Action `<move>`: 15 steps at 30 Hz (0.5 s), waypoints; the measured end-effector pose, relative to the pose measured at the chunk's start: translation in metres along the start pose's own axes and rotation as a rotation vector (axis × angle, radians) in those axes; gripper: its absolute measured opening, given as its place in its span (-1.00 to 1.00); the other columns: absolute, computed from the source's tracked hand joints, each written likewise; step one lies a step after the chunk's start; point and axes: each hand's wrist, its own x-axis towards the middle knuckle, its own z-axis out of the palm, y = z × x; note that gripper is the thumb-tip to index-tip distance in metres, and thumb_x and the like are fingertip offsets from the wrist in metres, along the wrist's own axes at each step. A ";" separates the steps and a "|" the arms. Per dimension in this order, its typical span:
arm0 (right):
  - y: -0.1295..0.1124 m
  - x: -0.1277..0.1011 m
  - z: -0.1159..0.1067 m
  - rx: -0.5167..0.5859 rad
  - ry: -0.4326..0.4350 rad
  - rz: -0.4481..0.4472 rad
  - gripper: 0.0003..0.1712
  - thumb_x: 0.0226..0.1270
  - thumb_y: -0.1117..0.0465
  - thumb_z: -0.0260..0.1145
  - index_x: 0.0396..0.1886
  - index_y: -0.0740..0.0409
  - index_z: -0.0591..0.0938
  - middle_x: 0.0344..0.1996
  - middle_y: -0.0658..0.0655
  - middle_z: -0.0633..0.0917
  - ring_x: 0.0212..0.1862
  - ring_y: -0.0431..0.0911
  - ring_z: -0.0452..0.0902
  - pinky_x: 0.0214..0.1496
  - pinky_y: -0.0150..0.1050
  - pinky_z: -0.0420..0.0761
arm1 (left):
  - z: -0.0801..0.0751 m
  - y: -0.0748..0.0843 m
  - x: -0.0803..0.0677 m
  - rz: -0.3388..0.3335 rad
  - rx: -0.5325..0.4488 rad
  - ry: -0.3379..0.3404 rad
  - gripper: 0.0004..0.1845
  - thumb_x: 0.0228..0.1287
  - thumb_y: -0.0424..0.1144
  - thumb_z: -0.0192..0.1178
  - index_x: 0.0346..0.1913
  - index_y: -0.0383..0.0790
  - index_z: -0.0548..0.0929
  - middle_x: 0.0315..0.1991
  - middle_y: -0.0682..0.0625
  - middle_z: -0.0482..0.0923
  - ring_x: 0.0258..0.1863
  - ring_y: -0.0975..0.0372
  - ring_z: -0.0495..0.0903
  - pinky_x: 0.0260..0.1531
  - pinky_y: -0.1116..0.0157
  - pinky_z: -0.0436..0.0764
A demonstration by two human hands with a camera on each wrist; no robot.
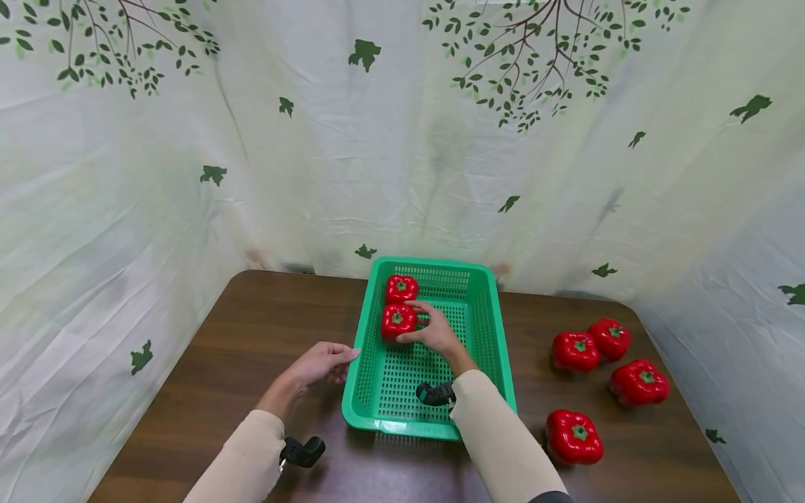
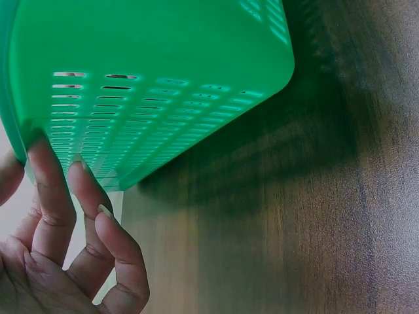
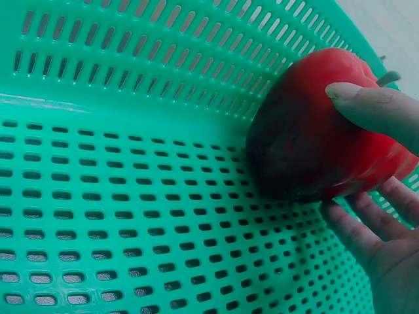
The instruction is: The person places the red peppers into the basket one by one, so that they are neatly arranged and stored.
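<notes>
A green perforated basket [image 1: 484,335] stands on the brown table. Two red bell peppers lie along its left side: one [image 1: 401,288] at the far corner, another [image 1: 397,321] just in front of it. My right hand [image 1: 430,328] reaches into the basket and holds the nearer pepper [image 3: 314,131], thumb on top and fingers underneath, as it rests on the basket floor [image 3: 131,216]. My left hand [image 1: 323,361] touches the outside of the basket's left wall [image 2: 131,85] with straight fingers [image 2: 55,196].
Several more red peppers lie on the table right of the basket, among them one [image 1: 574,436] near the front and one [image 1: 639,382] further right. A leaf-printed white curtain encloses the table's back and sides.
</notes>
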 end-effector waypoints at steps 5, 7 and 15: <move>-0.009 -0.007 0.000 0.013 -0.020 -0.005 -0.17 0.01 0.36 0.53 0.32 0.09 0.42 0.23 0.28 0.38 0.25 0.25 0.35 0.07 0.03 0.55 | 0.000 0.000 -0.001 -0.001 0.003 0.004 -0.61 0.40 -0.05 0.12 -0.23 -0.38 0.65 -0.51 0.01 0.55 -0.49 0.17 0.49 -0.36 0.24 0.51; -0.009 -0.007 0.000 0.018 -0.025 -0.012 -0.18 0.02 0.36 0.52 0.33 0.10 0.42 0.22 0.29 0.38 0.25 0.26 0.35 0.07 0.03 0.56 | 0.000 0.001 -0.001 -0.002 0.005 0.005 -0.61 0.40 -0.04 0.12 -0.22 -0.39 0.65 -0.50 0.01 0.56 -0.48 0.17 0.50 -0.35 0.24 0.51; 0.003 0.001 0.003 -0.015 -0.034 -0.020 -0.15 0.00 0.34 0.53 0.33 0.04 0.39 0.22 0.22 0.41 0.19 0.19 0.39 -0.01 -0.04 0.60 | 0.001 0.002 -0.002 -0.008 0.008 0.013 -0.61 0.40 -0.04 0.12 -0.20 -0.39 0.65 -0.50 0.00 0.57 -0.47 0.16 0.50 -0.36 0.26 0.51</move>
